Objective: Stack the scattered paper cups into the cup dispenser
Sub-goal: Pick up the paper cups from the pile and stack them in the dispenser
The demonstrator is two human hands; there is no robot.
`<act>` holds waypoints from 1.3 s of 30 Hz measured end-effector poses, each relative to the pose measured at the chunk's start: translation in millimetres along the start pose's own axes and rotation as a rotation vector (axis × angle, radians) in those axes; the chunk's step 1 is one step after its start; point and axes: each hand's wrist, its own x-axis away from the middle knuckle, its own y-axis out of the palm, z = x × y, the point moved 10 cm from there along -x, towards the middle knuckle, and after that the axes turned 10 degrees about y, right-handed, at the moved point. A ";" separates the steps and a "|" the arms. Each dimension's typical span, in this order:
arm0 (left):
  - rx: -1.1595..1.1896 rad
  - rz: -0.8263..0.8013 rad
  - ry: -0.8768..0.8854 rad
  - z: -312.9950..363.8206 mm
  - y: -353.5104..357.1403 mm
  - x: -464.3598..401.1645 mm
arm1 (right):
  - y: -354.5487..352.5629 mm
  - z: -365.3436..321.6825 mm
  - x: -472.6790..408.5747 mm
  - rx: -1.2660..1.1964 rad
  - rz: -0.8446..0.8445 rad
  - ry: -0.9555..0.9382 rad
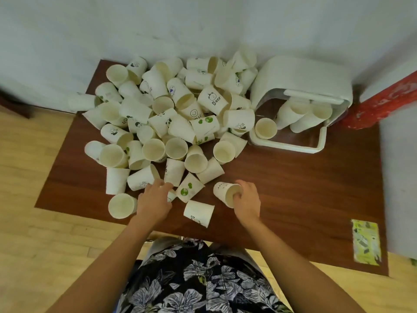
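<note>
While my two hands work apart at the near edge of the cup pile, each one is closed on a paper cup.

From the head camera, my right hand point(247, 199) grips a tilted cup point(225, 193), thumb hooked inside its rim, clear of the heap on bare table point(304, 199). My left hand point(155, 197) curls over a small cup point(171, 196) lying at the pile's near edge, just beside a green-dotted cup point(188, 190) at its three o'clock. The scattered paper cups point(171, 114) lie in a heap from my ten to my twelve o'clock, some upright, most on their sides. The white cup dispenser point(300, 86) stands at my one o'clock against the wall, with cup stacks point(302, 116) leaning out of it and one upright cup point(265, 128) at its base. A green leaflet point(366, 241) lies at four o'clock.
</note>
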 end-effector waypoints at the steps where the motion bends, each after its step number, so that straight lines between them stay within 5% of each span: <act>1: 0.005 -0.010 -0.004 -4.8 5.1 0.2 | 0.0 3.1 3.1 0.000 0.012 0.021; 6: 0.042 0.025 0.052 -17.1 11.7 -2.7 | -5.3 16.1 27.5 -0.063 0.100 0.127; 12: 0.016 0.054 0.102 -19.6 -5.5 -1.6 | -1.4 -3.6 61.0 0.208 0.213 -0.080; 16: 0.008 0.034 0.122 -14.9 -24.0 3.5 | 18.9 -3.8 60.0 0.356 0.121 -0.123; 25: 0.050 0.366 0.331 34.1 -98.6 13.6 | -15.0 -23.5 50.8 0.159 0.194 -0.159; 39: 0.242 0.458 0.528 189.6 -149.6 -58.3 | -173.5 -54.8 -6.7 -0.166 0.428 -0.204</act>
